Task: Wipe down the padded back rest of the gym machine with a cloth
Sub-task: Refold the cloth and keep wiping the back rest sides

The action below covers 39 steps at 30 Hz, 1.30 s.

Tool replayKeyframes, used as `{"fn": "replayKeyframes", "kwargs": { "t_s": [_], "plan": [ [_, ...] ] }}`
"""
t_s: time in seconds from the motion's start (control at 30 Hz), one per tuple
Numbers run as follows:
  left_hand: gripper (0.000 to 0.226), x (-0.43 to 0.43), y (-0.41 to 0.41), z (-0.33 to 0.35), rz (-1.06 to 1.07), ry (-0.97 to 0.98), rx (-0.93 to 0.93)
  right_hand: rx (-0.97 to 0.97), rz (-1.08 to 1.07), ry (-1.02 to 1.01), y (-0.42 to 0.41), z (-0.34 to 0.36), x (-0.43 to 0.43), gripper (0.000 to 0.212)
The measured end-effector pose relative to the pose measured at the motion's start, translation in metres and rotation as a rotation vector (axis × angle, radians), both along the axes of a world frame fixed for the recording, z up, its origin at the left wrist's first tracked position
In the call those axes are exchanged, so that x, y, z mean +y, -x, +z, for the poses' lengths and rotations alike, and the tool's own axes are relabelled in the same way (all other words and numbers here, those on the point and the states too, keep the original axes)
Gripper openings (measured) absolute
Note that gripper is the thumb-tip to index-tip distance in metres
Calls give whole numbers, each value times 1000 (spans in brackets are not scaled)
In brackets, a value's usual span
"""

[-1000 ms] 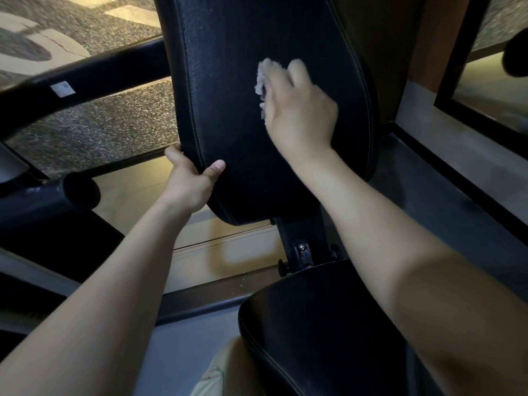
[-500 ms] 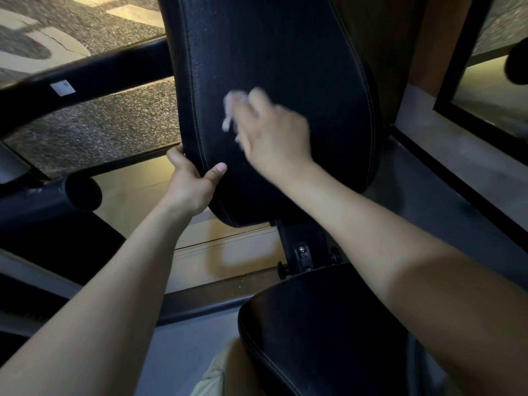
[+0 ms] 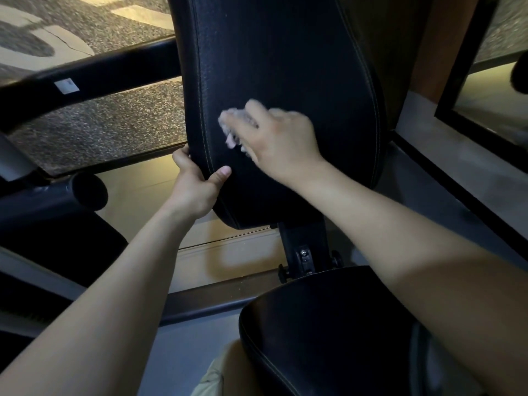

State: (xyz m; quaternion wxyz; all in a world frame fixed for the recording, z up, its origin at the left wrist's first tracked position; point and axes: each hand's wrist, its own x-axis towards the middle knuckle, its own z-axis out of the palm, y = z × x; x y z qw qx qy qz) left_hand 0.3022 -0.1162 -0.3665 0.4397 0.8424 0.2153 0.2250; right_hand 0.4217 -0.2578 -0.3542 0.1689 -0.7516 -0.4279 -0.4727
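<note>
We are noting the left hand [image 3: 197,187] clamping the lower left edge of the black stitched padded back rest [image 3: 285,52], thumb lying on its face. The right hand [image 3: 283,141], blurred, is clutching a pale fluffy cloth [image 3: 228,121] and pressing it against the pad's lower left area.

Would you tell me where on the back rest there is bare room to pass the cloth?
Free: the upper back rest above the right hand, and the strip right of it. Crowded: the lower left edge, where the left hand grips near the cloth.
</note>
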Motion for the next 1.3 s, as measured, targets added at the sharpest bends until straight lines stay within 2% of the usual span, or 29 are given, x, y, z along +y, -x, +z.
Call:
{"fn": "replayKeyframes", "kwargs": {
  "t_s": [0.1, 0.17, 0.27, 0.33, 0.43, 0.57, 0.77, 0.87, 0.97, 1.07, 1.2, 1.3],
  "plan": [
    [66, 1, 0, 0, -7, 13, 6, 107, -136, -175, -13, 21, 4, 41],
    [66, 1, 1, 0, -13, 17, 9, 95, -170, -243, -7, 21, 16, 41],
    [67, 3, 1, 0, -28, 21, 7, 28, -93, -182, 6, 2, 22, 44],
    [67, 4, 2, 0, -36, 29, 12, 6, -59, -139, 6, -4, 16, 35],
    [68, 6, 4, -1, -45, 40, 17, 31, -35, -171, 3, 4, 15, 28],
    [76, 18, 15, -11, -54, 26, 17, 70, 28, -192, 12, -4, 19, 33],
    [78, 24, 23, -14, -74, 69, -30, -73, 185, 42, 28, -65, -5, 34],
    [77, 24, 25, -14, -112, 80, -23, -156, 179, 58, 24, -53, -4, 29],
    [79, 25, 26, -17, -130, 87, -9, -68, 126, -35, 27, -36, 11, 31],
    [81, 30, 28, -21, -123, 104, 15, -5, 147, -63, 38, -58, 16, 33],
    [82, 30, 27, -24, -96, 79, 20, -141, 267, 98, 42, -87, 1, 30],
    [82, 32, 25, -25, -99, 70, 19, -175, 216, 55, 36, -65, 12, 25]
  ]
}}
